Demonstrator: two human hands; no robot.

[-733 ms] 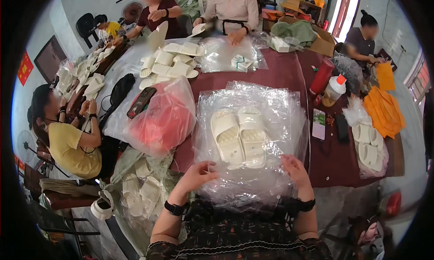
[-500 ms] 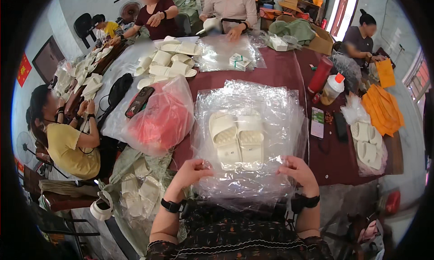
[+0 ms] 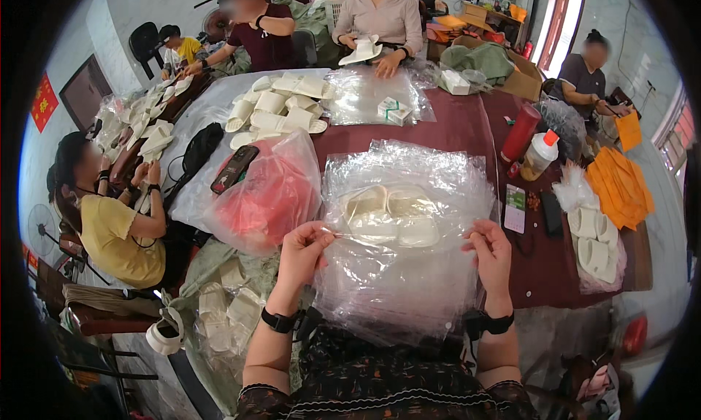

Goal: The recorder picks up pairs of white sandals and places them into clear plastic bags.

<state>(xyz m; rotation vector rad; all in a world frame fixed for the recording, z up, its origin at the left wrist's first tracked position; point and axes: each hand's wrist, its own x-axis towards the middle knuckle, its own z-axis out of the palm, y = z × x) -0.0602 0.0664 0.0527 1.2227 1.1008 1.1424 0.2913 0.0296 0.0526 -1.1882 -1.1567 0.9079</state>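
Observation:
A pair of cream slide slippers lies side by side under clear film on a stack of transparent plastic bags in front of me. The film blurs the heel ends, while the straps show at the far side. My left hand pinches the bag's open edge at its left corner, thumb against fingers. At the right corner, my right hand pinches the same edge. Between the two hands the plastic is drawn up over the slippers' near ends.
Left of the bags, a red-and-clear plastic bag has a phone on it. A slipper pile lies beyond. A red flask, a bottle and bagged slippers stand at right. Several people work around the table.
Both my hands have moved forward, away from me, bringing the bag's near edge up over the slippers. Across the table, a person now holds a slipper higher up.

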